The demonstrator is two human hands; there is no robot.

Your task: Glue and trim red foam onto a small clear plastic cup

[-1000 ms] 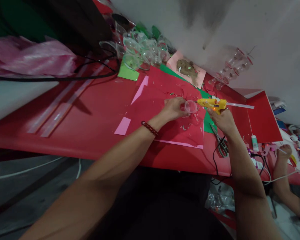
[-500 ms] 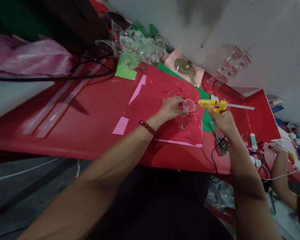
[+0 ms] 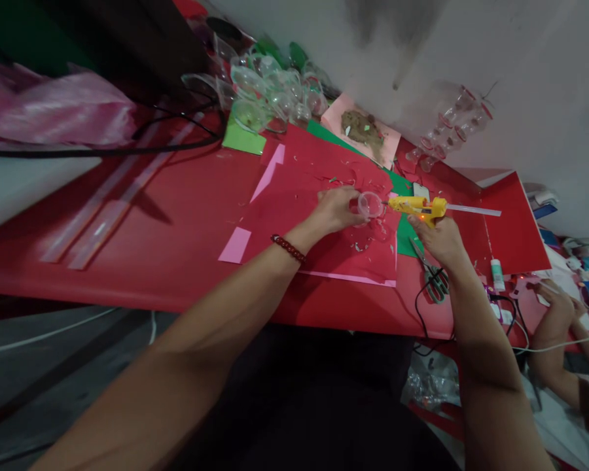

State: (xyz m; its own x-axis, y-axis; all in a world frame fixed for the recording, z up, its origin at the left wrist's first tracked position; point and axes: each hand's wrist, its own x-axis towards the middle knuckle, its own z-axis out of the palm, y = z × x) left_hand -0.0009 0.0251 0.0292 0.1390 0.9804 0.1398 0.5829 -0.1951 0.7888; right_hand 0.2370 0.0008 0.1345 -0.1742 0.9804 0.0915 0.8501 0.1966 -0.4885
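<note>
Above a red-covered table (image 3: 186,196), a small clear plastic cup (image 3: 370,205) meets the tip of a yellow glue gun (image 3: 422,206), or sits just beside it; contact is too fine to tell. The person's left hand (image 3: 339,208) pinches the cup's side between thumb and curled fingers, while the right hand (image 3: 439,239) wraps around the gun's handle, its nozzle pointed at the round rim. The pairing puts the rim within reach of the nozzle, by the look of it, though no fresh glue can be made out. An orange light glows on the gun, and a straight, translucent glue stick (image 3: 474,210) juts from its back. Beneath the hands lies a flat, matte red sheet (image 3: 285,216) strewn with pale, stringy scraps, a green sheet (image 3: 406,234) showing at its right side. Scissors (image 3: 436,284) with dark handles lie by the right forearm. Farther back, glossy, rounded clear cups (image 3: 275,88) crowd in a heap near a salmon sheet (image 3: 338,116) smeared with a rough brown material (image 3: 363,127). Pink plastic (image 3: 78,108) crumples at far left, beyond long, smooth clear strips (image 3: 98,235). At far right, a co-worker's hands (image 3: 555,297) are busy on the same tabletop.
</note>
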